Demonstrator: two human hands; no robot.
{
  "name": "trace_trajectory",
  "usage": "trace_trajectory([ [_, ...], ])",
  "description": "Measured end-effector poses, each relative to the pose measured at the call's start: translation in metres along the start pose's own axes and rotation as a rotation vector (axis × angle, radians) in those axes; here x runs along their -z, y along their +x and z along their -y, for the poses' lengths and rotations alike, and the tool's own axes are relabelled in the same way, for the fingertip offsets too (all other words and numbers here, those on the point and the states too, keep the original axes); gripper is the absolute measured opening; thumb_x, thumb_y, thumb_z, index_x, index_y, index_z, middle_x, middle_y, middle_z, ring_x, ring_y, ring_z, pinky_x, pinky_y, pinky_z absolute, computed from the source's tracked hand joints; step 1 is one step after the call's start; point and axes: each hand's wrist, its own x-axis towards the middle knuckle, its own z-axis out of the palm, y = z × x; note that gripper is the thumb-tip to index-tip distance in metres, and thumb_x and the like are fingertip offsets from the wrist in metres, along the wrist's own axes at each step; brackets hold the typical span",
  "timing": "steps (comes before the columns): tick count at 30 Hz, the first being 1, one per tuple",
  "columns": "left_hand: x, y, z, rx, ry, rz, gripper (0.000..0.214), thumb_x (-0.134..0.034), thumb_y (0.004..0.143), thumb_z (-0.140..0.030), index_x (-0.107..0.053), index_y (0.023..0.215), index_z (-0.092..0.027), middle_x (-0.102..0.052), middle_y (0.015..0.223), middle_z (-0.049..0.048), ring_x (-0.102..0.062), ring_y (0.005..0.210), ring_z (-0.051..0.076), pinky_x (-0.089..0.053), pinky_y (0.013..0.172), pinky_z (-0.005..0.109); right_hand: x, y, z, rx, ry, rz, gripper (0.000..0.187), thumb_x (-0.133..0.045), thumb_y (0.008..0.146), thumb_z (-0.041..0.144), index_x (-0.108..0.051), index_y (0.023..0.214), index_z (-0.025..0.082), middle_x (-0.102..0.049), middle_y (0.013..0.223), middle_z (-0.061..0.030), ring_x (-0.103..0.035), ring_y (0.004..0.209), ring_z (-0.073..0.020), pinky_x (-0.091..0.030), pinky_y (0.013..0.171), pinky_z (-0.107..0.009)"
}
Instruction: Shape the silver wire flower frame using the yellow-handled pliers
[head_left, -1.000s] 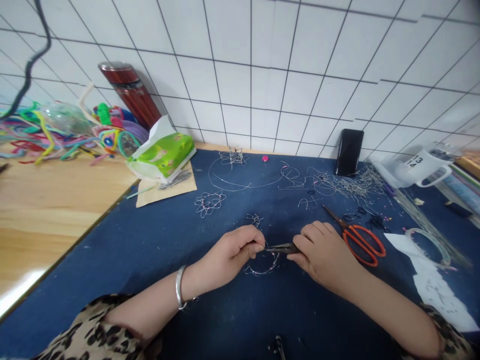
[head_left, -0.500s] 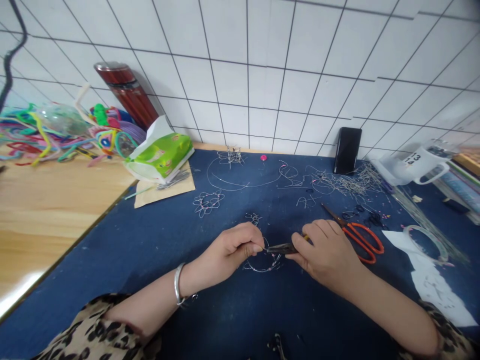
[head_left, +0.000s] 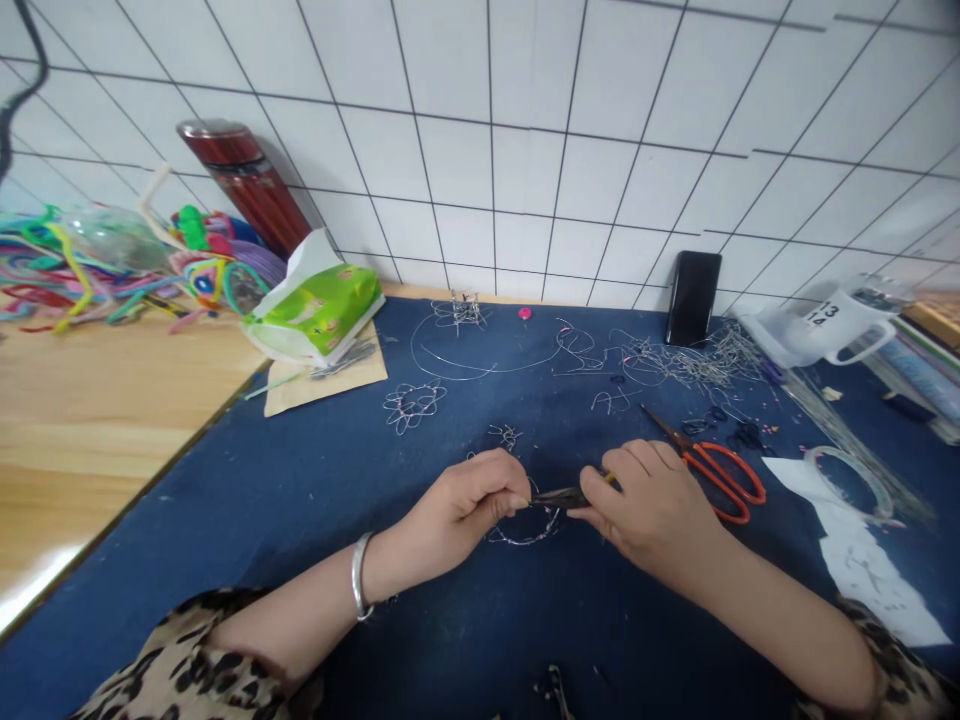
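My left hand (head_left: 480, 500) pinches a beaded wire ring (head_left: 525, 541), whose lower curve with small pink beads shows beneath my fingers. Wrapped around a pair of pliers (head_left: 559, 497) is my right hand (head_left: 649, 505); the dark jaws point left and meet the wire at my left fingertips. Exactly what the jaw tips grip is too small to make out. Just beyond my hands lies a small bundle of bent wire (head_left: 505, 436). A flower-shaped beaded wire ring (head_left: 414, 405) rests farther left on the dark blue mat (head_left: 315, 500).
Orange-handled scissors (head_left: 724, 480) lie beside my right hand. Behind are tangled wires (head_left: 697, 360), a phone (head_left: 694, 298) against the wall and a white mug (head_left: 847, 325). A green tissue pack (head_left: 322, 310) and red thermos (head_left: 251, 185) stand left. White paper (head_left: 874, 580) is at right.
The pliers' jaws have tilted slightly at my left fingertips. Both hands keep their holds and nearly the same places; the whole view has shifted a little.
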Motion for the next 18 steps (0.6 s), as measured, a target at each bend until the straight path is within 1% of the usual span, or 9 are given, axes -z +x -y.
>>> trace_trajectory([
  [4, 0.0000, 0.0001, -0.0003, -0.007, 0.007, 0.005, 0.015, -0.043, 0.089, -0.009, -0.054, 0.079, -0.013, -0.053, 0.080, 0.0045, -0.050, 0.075, 0.013, -0.043, 0.070, 0.027, 0.0020, 0.0013, 0.0001, 0.012, 0.003, 0.019, 0.031, -0.040, 0.088, 0.045, -0.057, 0.091, 0.019, -0.050, 0.074, -0.0051, -0.038, 0.072, -0.0186, -0.023, 0.064, -0.034],
  [8, 0.0000, -0.0001, 0.0008, -0.010, 0.013, 0.005, 0.015, -0.043, 0.089, -0.009, -0.054, 0.079, -0.014, -0.053, 0.079, 0.0045, -0.050, 0.074, 0.014, -0.042, 0.070, 0.028, 0.0023, 0.0024, 0.0003, 0.011, 0.023, 0.032, 0.031, -0.040, 0.088, 0.045, -0.056, 0.087, 0.019, -0.048, 0.072, -0.0042, -0.036, 0.071, -0.0180, -0.021, 0.063, -0.034],
  [12, -0.0005, 0.0000, 0.0016, 0.001, 0.011, 0.005, 0.015, -0.043, 0.089, -0.011, -0.054, 0.080, -0.014, -0.053, 0.079, 0.0043, -0.050, 0.074, 0.014, -0.042, 0.070, 0.028, 0.0015, 0.0020, -0.0004, 0.000, 0.039, 0.052, 0.032, -0.039, 0.088, 0.046, -0.055, 0.083, 0.019, -0.047, 0.071, -0.0035, -0.035, 0.070, -0.0179, -0.020, 0.063, -0.034],
  [18, 0.0003, 0.0010, 0.0003, 0.024, 0.012, 0.007, 0.016, -0.043, 0.089, -0.012, -0.054, 0.078, -0.014, -0.053, 0.078, 0.0037, -0.050, 0.073, 0.014, -0.042, 0.069, 0.027, -0.0021, 0.0024, -0.0022, -0.007, 0.075, 0.063, 0.032, -0.038, 0.088, 0.046, -0.054, 0.082, 0.019, -0.046, 0.071, -0.0033, -0.034, 0.070, -0.0177, -0.020, 0.063, -0.033],
])
